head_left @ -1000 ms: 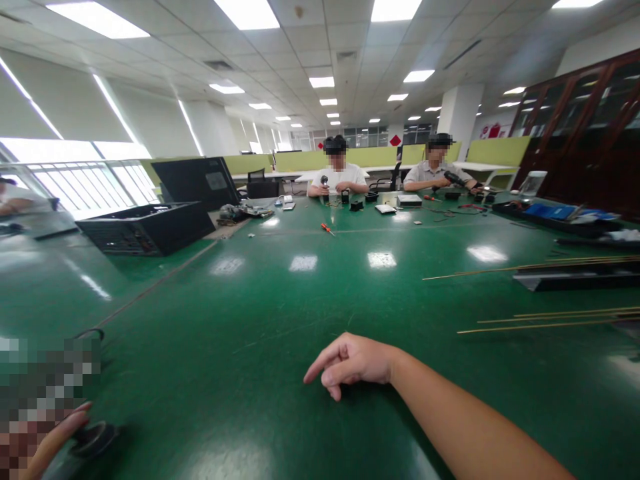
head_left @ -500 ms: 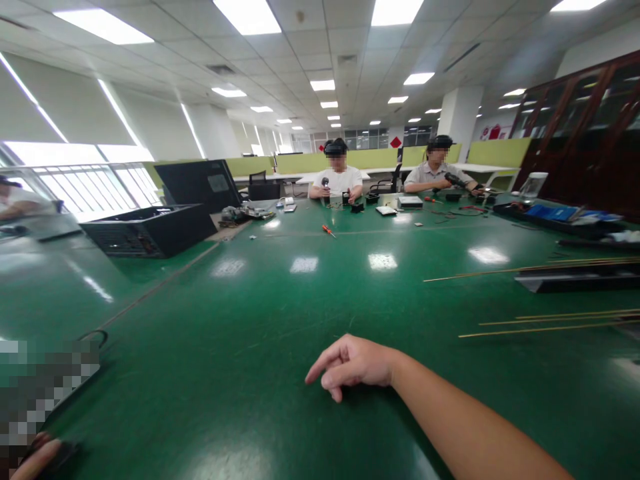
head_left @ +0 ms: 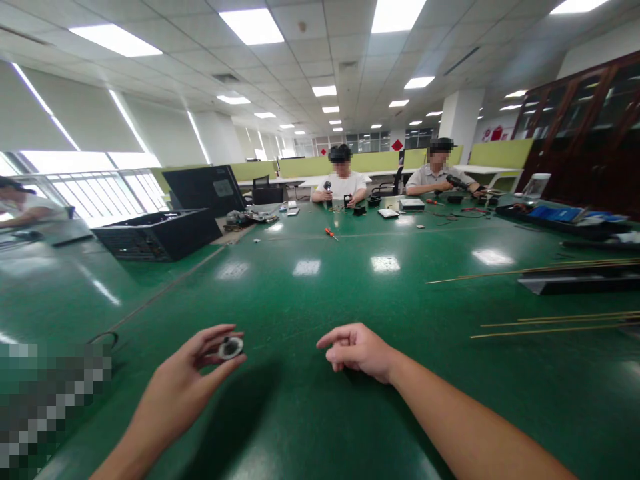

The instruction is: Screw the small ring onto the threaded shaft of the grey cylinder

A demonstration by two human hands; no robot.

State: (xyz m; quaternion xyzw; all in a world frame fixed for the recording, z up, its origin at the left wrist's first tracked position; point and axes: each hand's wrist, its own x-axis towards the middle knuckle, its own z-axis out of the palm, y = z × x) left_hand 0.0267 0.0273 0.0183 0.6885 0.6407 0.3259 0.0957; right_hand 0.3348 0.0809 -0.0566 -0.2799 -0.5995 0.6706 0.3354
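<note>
My left hand [head_left: 193, 370] is closed on a small round part [head_left: 231, 347], dark in the middle with a pale ring around it. The part sits between thumb and fingers, above the green tabletop [head_left: 280, 287]; I cannot make out its exact kind. My right hand [head_left: 357, 353] rests low over the table to the right of it. Its index finger points left and the other fingers bend loosely, with nothing seen in them. A gap of bare green surface lies between the two hands.
Thin brass-coloured rods [head_left: 540, 325] and a dark metal channel [head_left: 565, 283] lie at the right. A black computer case [head_left: 160, 233] stands at the left. An orange screwdriver [head_left: 330, 233] lies farther off. Two people [head_left: 343, 183] sit across the table with tools and parts.
My left hand has come in from the lower left corner, bringing the small round part over the table. My right hand has hardly moved.
</note>
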